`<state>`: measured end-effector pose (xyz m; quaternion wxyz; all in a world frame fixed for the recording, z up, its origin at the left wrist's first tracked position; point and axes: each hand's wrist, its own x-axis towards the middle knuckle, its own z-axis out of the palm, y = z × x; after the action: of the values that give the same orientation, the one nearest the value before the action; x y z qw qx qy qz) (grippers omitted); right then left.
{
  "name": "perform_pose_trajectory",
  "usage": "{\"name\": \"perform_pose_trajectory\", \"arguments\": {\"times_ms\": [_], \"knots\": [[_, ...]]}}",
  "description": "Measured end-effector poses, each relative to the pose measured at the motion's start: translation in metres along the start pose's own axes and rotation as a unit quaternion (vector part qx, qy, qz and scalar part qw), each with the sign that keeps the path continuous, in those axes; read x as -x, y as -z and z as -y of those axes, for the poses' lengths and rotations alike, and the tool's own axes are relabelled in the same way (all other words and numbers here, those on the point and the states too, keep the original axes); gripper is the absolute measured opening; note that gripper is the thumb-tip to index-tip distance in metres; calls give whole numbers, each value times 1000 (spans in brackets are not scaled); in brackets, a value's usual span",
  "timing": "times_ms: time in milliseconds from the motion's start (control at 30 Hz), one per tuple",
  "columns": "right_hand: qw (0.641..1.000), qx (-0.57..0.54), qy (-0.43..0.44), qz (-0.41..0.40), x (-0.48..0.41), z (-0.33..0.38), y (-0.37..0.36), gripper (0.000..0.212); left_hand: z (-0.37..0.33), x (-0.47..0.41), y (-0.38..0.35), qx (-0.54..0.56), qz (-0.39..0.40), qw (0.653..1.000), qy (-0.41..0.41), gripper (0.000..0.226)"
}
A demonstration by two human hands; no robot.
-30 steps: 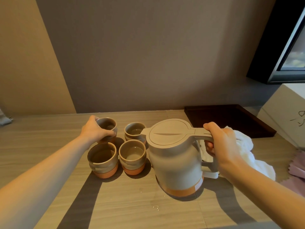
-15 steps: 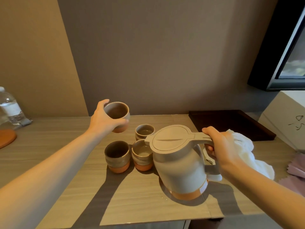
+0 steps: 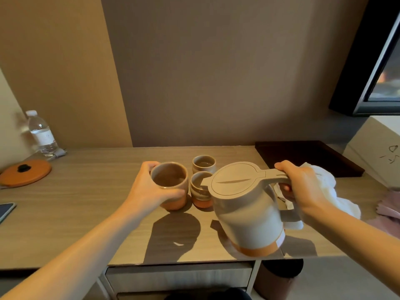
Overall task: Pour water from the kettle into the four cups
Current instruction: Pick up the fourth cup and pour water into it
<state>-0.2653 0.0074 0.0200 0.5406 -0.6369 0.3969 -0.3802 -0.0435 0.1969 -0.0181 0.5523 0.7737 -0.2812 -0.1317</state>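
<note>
A person's left hand (image 3: 149, 191) is wrapped around a grey ceramic cup with a terracotta base (image 3: 170, 187), holding it clear of the pale wooden counter (image 3: 86, 213), mouth tipped toward the viewer. The right hand (image 3: 303, 185) clasps the handle of a cream plastic kettle with an orange base band (image 3: 244, 208), lid closed. It leans left over the counter's near edge, spout close to the held cup. Two matching cups (image 3: 204, 163) stand just behind, the nearer partly hidden by the spout. A white cloth (image 3: 331, 195) and dark tray (image 3: 307, 156) lie right; a clear water bottle (image 3: 41, 135) and round orange lid (image 3: 25, 173) sit far left.
</note>
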Motion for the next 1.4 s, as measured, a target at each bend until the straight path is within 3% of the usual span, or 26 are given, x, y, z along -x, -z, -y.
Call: {"name": "perform_pose_trajectory", "arguments": {"times_ms": [233,767,1000,1400], "knots": [[998,21,37,40,2,0,-3,39,35,26,-8,-1,45,999,22,83],[971,129,142,146,-13,15,-32,47,40,20,-16,-222,46,967,-119,86],[960,158,151,177,-16,22,-43,42,49,23,-17,-218,39,969,-105,89],[933,210,205,208,-20,27,-59,51,54,26,-13,-218,33,969,-114,89]]}}
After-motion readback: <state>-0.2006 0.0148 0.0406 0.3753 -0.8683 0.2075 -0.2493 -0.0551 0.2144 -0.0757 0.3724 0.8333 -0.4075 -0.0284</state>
